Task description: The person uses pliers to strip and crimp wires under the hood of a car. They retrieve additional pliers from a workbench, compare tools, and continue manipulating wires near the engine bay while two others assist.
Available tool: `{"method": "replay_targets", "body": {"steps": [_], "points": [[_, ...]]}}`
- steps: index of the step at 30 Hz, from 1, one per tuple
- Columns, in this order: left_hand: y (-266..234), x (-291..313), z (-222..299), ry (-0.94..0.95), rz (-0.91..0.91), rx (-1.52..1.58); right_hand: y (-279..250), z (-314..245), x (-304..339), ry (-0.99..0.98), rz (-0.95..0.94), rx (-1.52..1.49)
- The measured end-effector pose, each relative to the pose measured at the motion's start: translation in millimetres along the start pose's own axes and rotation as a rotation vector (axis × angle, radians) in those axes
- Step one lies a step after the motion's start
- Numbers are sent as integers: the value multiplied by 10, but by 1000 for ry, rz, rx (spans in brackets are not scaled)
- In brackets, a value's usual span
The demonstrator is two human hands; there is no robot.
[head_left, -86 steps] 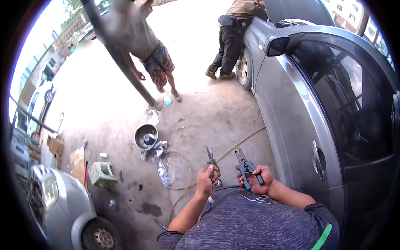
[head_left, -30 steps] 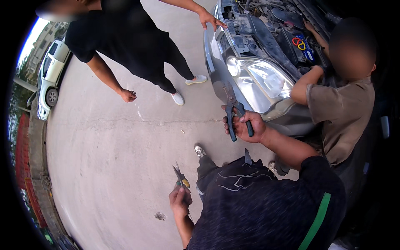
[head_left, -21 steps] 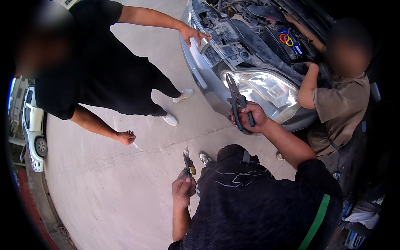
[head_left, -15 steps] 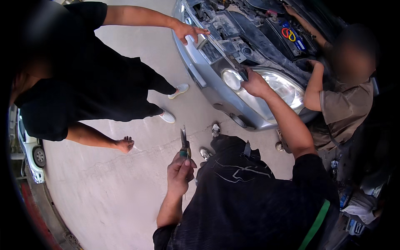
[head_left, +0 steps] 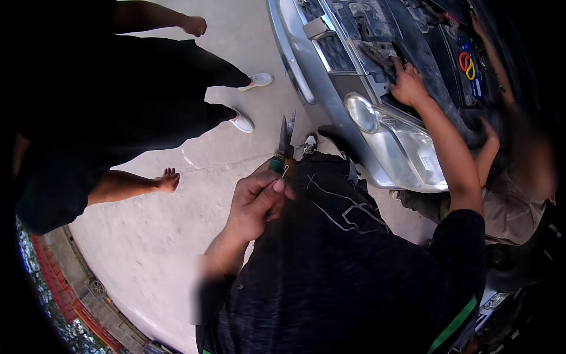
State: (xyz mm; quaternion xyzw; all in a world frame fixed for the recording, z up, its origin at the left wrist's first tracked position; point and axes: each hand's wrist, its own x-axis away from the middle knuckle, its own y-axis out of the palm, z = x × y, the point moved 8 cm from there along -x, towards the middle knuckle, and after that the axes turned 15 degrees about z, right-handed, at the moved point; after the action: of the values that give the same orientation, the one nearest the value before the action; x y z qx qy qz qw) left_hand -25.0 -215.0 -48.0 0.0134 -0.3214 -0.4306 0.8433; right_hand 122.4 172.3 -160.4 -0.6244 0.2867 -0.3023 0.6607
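Observation:
My left hand [head_left: 256, 200] is closed around a hand tool [head_left: 282, 141] with two narrow, pointed metal blades and green and yellow grips. Its points stick up, away from my body. A thin bent wire [head_left: 286, 171] shows by my thumb. Over the front edge of the car's engine bay, my right hand [head_left: 408, 85] reaches out with its index finger stretched. Against its fingertips lies a dark, long-nosed metal tool [head_left: 377, 58], which it seems to grip; its handle is mostly hidden. Below that hand is the clear headlight [head_left: 407, 144].
The silver car's bumper [head_left: 321, 97] curves along the ground's right side. A red-and-yellow-handled tool [head_left: 467, 65] lies in the engine bay. One co-worker in dark clothes [head_left: 159, 100] stands at left; another in a brown shirt [head_left: 513, 212] leans in at right, arms in the bay.
My right hand has moved from above the headlight to the panel behind the grille. My left hand is closer to the car. The left co-worker's arm has drawn back from the car.

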Motion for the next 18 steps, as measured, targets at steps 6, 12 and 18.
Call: {"method": "replay_targets", "body": {"steps": [6,12,18], "points": [[-41,-247,445,324,70,-359,-90,-57,-65,10,-40,42],[-62,-483,741,556,46,-277,-395,-214,-12,3,138,113],[98,-629,1069,622,-135,-723,-1469,-1473,529,33,140,-1067]]}}
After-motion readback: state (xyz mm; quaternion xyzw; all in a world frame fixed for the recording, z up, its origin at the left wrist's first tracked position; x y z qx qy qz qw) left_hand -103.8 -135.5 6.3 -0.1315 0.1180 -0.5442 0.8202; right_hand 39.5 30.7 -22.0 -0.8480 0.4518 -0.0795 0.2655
